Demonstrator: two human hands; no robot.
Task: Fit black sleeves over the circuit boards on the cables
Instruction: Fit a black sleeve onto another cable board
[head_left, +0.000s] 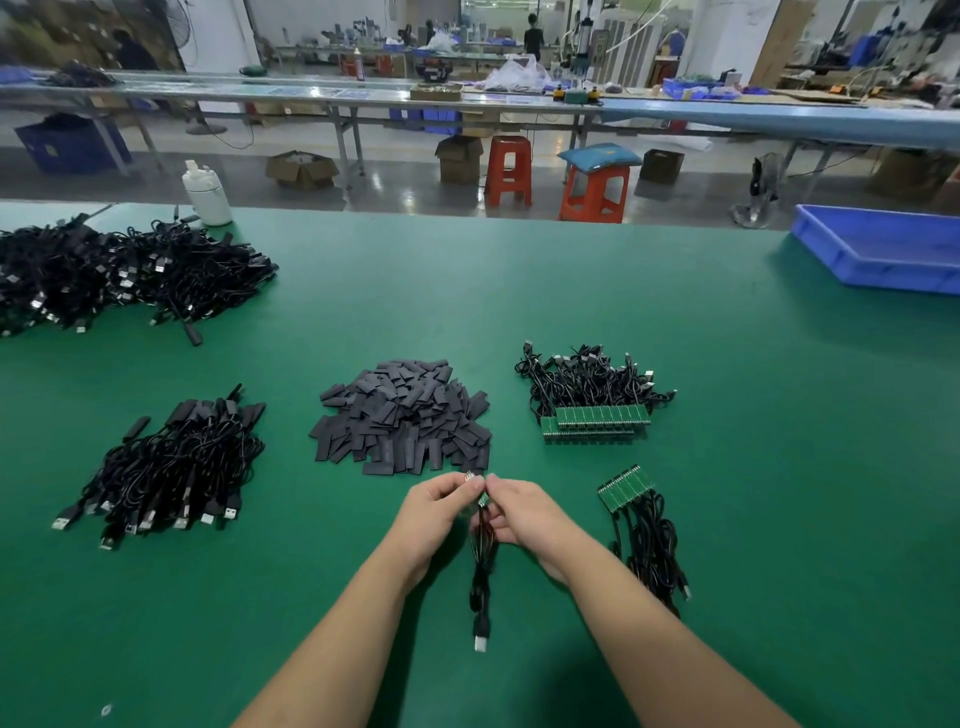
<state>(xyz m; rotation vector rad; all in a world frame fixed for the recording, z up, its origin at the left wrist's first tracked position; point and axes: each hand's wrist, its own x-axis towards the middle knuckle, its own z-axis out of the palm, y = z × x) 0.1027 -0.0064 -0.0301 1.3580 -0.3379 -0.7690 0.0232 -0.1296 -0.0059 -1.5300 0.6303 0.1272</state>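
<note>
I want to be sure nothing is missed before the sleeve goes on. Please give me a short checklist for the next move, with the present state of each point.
1. Cable held: ok; left hand and right hand both pinch its upper end.
2. Circuit board exposed: ok, a green edge shows between the fingers, no sleeve on it.
3. Sleeve in hand: cannot tell, the fingers hide it.
4. Pile of black sleeves within reach: ok, just beyond the hands.
5. Plug end free: ok, it lies on the green mat.
6. Unsleeved cables waiting: ok, beside the right hand.
</note>
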